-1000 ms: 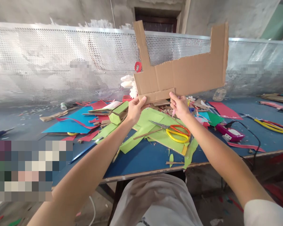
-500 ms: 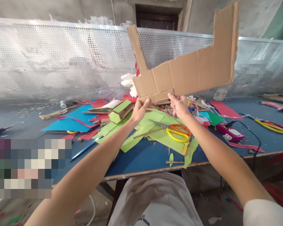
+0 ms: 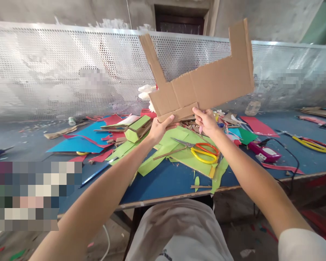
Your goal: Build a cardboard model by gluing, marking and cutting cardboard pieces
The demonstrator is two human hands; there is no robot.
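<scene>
A large piece of brown cardboard, cut with an arm rising at each end, is held up tilted above the table. My left hand pinches its lower left edge, thumb in front. My right hand grips the lower edge further right, its thumb near the end of a narrow cardboard strip lying along that edge. A small pink tip shows under my right hand; I cannot make out what it is. Below lie scissors with orange and yellow handles on green paper.
Blue paper and a green-covered hexagonal cardboard piece lie left. To the right are red paper, a purple corded device and red-and-yellow-handled pliers. A perforated metal panel stands behind the blue table.
The cardboard's right end has swung left and down, and its far arm stands lower. Both hands keep their hold in nearly the same place.
</scene>
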